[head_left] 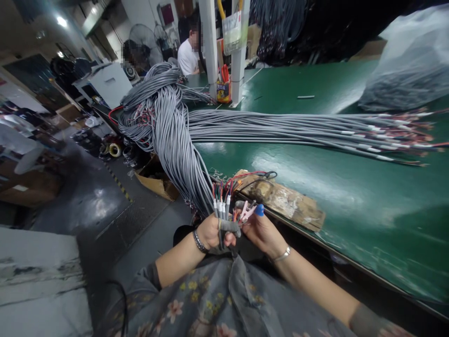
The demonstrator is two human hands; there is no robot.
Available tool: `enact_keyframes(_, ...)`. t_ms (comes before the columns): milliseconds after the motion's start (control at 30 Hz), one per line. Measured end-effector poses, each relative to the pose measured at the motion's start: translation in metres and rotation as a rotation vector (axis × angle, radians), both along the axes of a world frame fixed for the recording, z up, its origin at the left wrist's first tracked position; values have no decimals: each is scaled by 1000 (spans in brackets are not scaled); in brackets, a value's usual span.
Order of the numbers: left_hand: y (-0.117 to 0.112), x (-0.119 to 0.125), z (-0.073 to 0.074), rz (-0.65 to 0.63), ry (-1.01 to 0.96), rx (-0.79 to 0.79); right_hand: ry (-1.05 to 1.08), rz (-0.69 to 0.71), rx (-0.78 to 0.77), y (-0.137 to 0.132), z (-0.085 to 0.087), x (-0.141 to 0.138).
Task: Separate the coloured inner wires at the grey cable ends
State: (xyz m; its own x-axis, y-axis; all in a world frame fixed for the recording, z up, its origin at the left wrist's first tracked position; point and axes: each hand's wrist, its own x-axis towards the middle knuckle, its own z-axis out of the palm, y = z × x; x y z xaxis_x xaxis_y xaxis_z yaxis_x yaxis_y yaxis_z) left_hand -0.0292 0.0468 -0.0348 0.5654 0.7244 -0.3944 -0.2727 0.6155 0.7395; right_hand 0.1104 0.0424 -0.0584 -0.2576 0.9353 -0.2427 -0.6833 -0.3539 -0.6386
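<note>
My left hand (pixel 212 231) is closed around several grey cable ends (pixel 221 206), whose stripped red, green and white wires stick up above my fist. My right hand (pixel 261 229) is closed on a small pink clip-like tool (pixel 247 211) right beside those wire tips; a blue cover sits on one fingertip (pixel 259 209). Both hands hover at the edge of the green table (pixel 351 187), above my lap. The cables run up from my fist into a thick grey cable bundle (pixel 168 121) that hangs off the table's corner.
A long spread of grey cables (pixel 298 128) lies across the table. A worn wooden block (pixel 280 199) with red and black leads sits near my hands. A large plastic bag (pixel 410 65) is at the far right. Two people sit beyond a white post (pixel 208 47).
</note>
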Motion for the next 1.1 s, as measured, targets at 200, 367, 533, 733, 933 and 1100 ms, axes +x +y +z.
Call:
enact_keyframes(200, -2, 1, -1, 34, 25, -21, 44, -22, -45, 0, -1, 0)
enact_keyframes(367, -5, 0, -2, 55, 24, -21, 100, -26, -55, 0, 3, 1)
enact_keyframes(533, -7, -9, -11, 7, -47, 17, 119, -27, -38, 0, 4, 5)
enact_keyframes(733, -3, -14, -12, -90, -172, 42, 43, -64, -12, -2, 6, 5)
enact_keyframes(933, 4, -4, -10, -112, -179, 14, -153, -93, 56, -5, 6, 7)
enact_keyframes(1100, 6, 0, -9, -130, -176, 22, -525, -260, 225, -8, -3, 11)
